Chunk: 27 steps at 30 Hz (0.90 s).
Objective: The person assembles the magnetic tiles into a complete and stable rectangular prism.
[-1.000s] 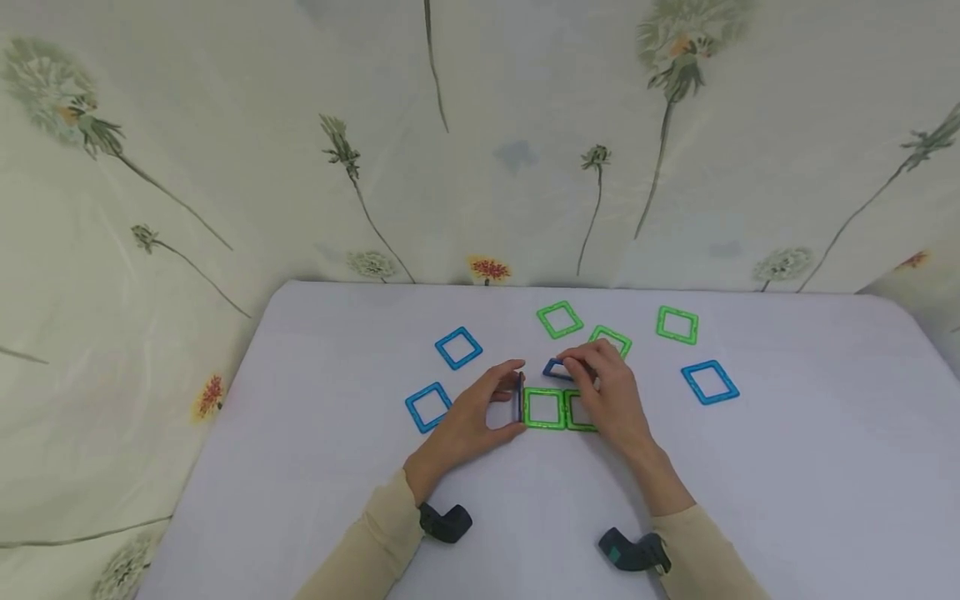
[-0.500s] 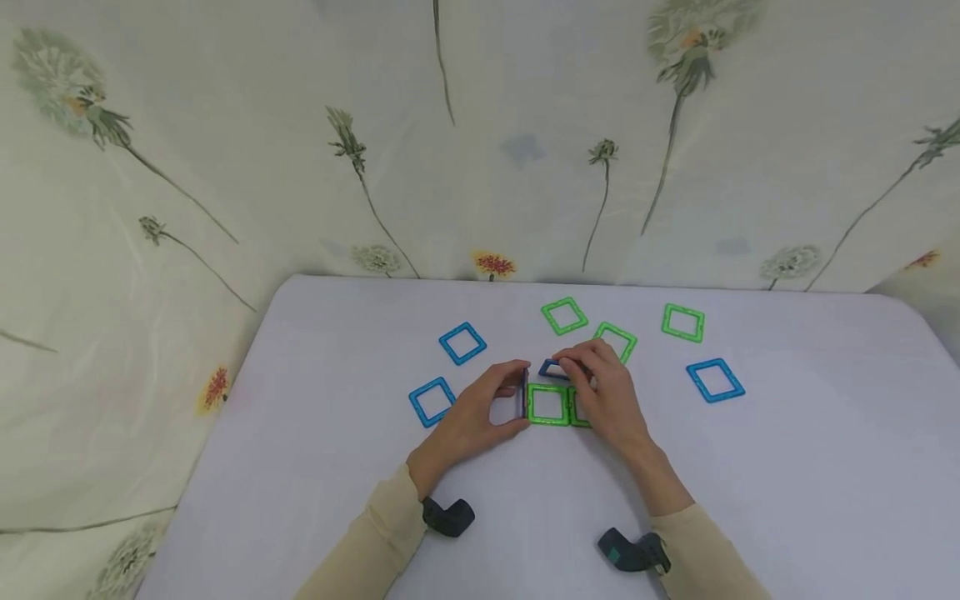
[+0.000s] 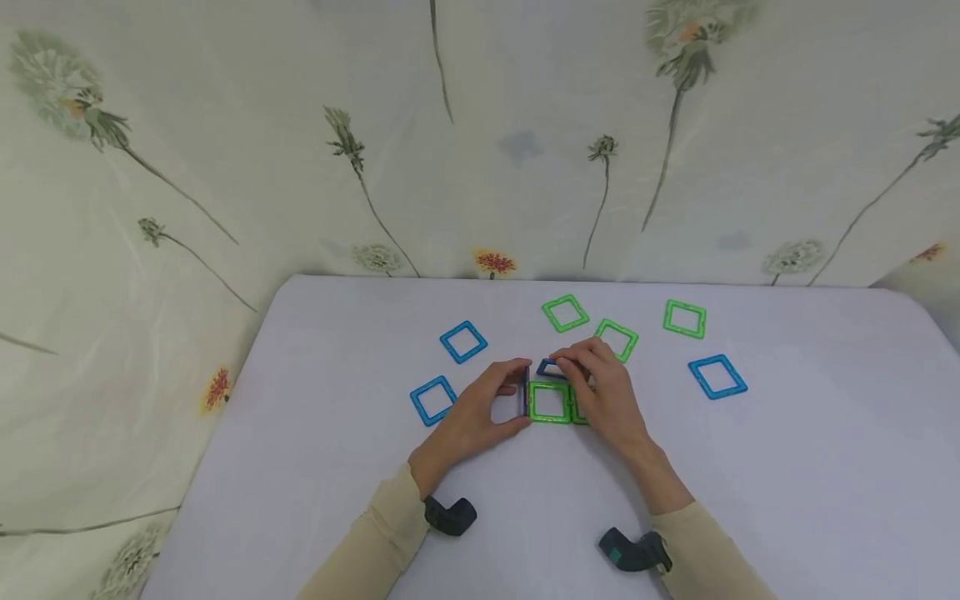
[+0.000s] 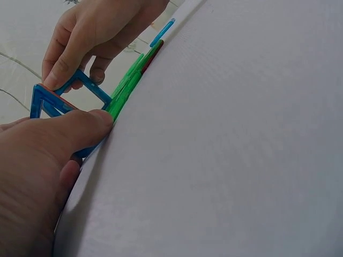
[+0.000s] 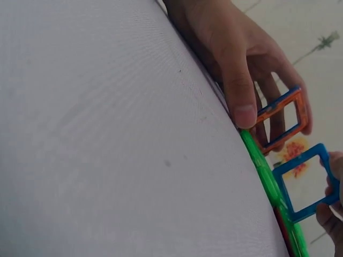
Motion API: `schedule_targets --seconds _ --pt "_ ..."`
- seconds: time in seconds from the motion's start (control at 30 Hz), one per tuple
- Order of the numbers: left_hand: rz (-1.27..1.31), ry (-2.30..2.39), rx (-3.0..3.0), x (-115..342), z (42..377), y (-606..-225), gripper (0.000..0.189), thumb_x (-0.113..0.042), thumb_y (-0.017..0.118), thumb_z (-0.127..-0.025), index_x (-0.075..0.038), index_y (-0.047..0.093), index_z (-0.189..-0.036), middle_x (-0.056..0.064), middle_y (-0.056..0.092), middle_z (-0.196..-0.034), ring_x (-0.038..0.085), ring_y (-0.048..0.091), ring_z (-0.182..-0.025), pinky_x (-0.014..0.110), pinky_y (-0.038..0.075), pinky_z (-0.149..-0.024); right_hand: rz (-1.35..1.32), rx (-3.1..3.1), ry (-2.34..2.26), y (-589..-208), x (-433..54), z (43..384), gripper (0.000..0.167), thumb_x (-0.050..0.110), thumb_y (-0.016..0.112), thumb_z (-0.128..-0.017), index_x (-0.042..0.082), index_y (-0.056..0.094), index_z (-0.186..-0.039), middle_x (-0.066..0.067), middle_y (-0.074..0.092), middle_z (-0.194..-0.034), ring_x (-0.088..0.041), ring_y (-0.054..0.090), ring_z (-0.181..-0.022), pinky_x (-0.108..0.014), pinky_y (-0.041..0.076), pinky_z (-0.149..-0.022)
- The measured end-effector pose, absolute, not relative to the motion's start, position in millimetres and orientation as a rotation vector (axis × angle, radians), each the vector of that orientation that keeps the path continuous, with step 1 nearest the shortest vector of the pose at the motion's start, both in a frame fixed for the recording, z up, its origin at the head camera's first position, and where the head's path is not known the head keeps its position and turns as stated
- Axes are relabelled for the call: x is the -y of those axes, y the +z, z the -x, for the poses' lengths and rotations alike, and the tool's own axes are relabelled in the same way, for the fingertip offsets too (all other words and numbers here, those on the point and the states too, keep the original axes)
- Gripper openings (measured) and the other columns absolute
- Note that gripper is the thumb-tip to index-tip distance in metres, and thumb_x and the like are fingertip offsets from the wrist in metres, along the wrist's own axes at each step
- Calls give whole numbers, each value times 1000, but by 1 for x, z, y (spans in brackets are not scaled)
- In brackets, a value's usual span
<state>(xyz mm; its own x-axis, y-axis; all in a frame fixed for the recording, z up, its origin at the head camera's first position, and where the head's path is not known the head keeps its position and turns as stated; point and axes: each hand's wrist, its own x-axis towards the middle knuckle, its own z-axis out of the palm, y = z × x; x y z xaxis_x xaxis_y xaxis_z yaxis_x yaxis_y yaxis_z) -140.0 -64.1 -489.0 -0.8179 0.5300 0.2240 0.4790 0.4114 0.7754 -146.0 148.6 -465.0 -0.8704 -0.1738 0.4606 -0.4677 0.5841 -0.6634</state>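
Note:
Two green square frame tiles, a left one (image 3: 550,419) and a right one (image 3: 581,421), lie edge to edge on the table. My left hand (image 3: 472,410) grips an upright blue square frame tile (image 3: 527,393) between thumb and fingers at the left green tile's left edge. Its inner face looks orange (image 5: 304,111) in the right wrist view. My right hand (image 3: 609,396) pinches another blue square frame tile (image 5: 308,212), raised at the far edge of the green tiles. That hand covers part of the right green tile.
Loose blue tiles (image 3: 450,390) (image 3: 480,343) lie flat to the left, and another blue tile (image 3: 733,392) to the right. Several green tiles (image 3: 555,323) lie toward the back. Behind the white table (image 3: 300,400) hangs a flower-printed cloth (image 3: 480,167).
My right hand has shifted its blue tile slightly left along the green tiles, closer to the upright one. My left hand keeps its grip in place. The head view has shifted a little.

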Motion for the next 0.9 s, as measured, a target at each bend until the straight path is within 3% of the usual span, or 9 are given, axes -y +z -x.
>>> schedule_targets --seconds 0.4,0.67,0.9 --pt "-891 1343 -2600 62 137 -489 82 -19 75 -81 -30 25 -146 -3 46 -138 6 48 -125 17 43 -98 -543 2459 1200 -466 -149 144 13 11 61 -91 12 70 -100 3 57 -94 -4 50 -78 -11 41 -67" --pt "-1002 1385 -2604 64 140 -487 81 -15 75 -80 -22 27 -146 2 46 -137 11 48 -126 18 44 -98 -582 2465 1199 -467 -147 147 13 11 60 -91 12 70 -101 3 56 -95 -4 51 -83 -11 43 -70" --pt "-967 1362 -2614 64 140 -487 82 -16 75 -80 -25 26 -146 0 46 -139 9 47 -127 17 43 -98 -579 2483 1207 -467 -143 146 13 13 60 -92 12 69 -101 2 55 -95 -4 50 -82 -10 42 -69"
